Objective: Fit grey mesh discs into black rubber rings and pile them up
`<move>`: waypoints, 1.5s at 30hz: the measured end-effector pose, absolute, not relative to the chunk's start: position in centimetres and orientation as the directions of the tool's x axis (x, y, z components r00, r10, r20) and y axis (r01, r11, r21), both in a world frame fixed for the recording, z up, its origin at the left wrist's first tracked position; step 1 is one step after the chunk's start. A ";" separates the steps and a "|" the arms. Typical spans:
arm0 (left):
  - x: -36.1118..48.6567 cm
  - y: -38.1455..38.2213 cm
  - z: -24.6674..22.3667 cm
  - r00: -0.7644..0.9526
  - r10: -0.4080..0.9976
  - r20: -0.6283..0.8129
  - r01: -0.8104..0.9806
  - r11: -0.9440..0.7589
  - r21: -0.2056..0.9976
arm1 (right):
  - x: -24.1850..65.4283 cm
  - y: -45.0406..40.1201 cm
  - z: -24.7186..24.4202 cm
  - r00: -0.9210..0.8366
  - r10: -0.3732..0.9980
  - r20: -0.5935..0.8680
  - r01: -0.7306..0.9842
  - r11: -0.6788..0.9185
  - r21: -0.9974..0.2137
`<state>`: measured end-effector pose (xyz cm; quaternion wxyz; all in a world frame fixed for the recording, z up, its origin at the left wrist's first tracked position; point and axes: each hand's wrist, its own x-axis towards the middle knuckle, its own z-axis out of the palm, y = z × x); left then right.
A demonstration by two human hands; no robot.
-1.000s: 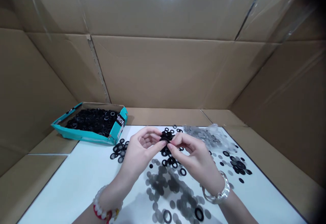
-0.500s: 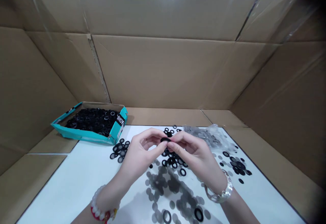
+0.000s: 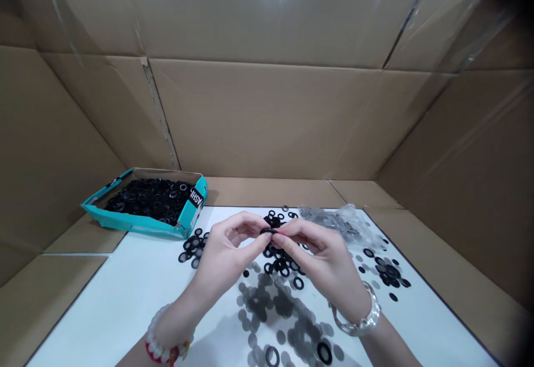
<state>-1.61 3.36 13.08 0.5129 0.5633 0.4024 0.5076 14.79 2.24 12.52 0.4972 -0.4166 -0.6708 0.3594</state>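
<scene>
Between both hands, above the middle of the white table [image 3: 137,294], a small black ring [image 3: 269,231] is pinched and seen nearly edge-on. My left hand [image 3: 233,244] grips its left side with thumb and fingertips. On the other side, my right hand [image 3: 317,250] closes thumb and index finger on it. Behind and below the fingers lies a pile of loose black rings [image 3: 277,261], partly hidden by the hands. Closer to me are many thin grey translucent discs [image 3: 287,306], spread flat, with a few black rings [image 3: 324,352] among them.
A teal-edged cardboard tray [image 3: 137,222] full of black rings stands at the back left. Beside it is a small heap of rings with grey centres [image 3: 194,247]. A clear plastic bag [image 3: 337,222] lies at the back right, near black discs [image 3: 387,271]. Cardboard walls [image 3: 267,122] enclose the table.
The black ring has tilted slightly and shows more edge-on between the fingertips. Both hands keep nearly the same place and grip. The whole view has shifted a little.
</scene>
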 end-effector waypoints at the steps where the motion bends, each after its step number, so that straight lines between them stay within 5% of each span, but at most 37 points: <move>1: -1.7 3.5 13.1 0.203 0.970 0.132 -0.085 -0.117 0.990 | 14.9 2.4 12.5 -0.173 0.926 0.336 0.178 0.365 -0.914; 6: -1.8 4.4 12.7 0.316 0.949 -0.014 -0.124 0.056 0.991 | 15.2 3.2 12.2 -0.228 0.945 0.237 0.088 0.262 -0.961; 14: -1.9 4.8 12.0 0.194 0.981 0.010 -0.150 0.020 0.989 | 14.5 3.0 11.5 -0.184 0.911 0.370 0.200 0.404 -0.893; 20: -2.5 5.2 11.6 0.352 0.935 -0.041 -0.209 0.121 0.970 | 14.7 4.0 11.5 -0.217 0.964 0.151 0.033 0.162 -0.986; 26: -2.2 5.4 11.1 0.280 0.960 -0.025 -0.225 0.091 0.970 | 14.5 4.6 11.3 -0.268 0.959 0.095 -0.049 0.085 -0.995; 33: -1.7 4.8 12.0 0.171 0.985 -0.022 -0.177 0.052 0.983 | 13.9 4.3 10.8 -0.227 0.958 0.173 -0.003 0.177 -0.984; 45: -2.5 6.8 12.2 0.482 0.874 0.060 -0.369 0.140 0.919 | 14.0 4.6 13.3 -0.338 0.916 0.216 -0.159 0.171 -0.972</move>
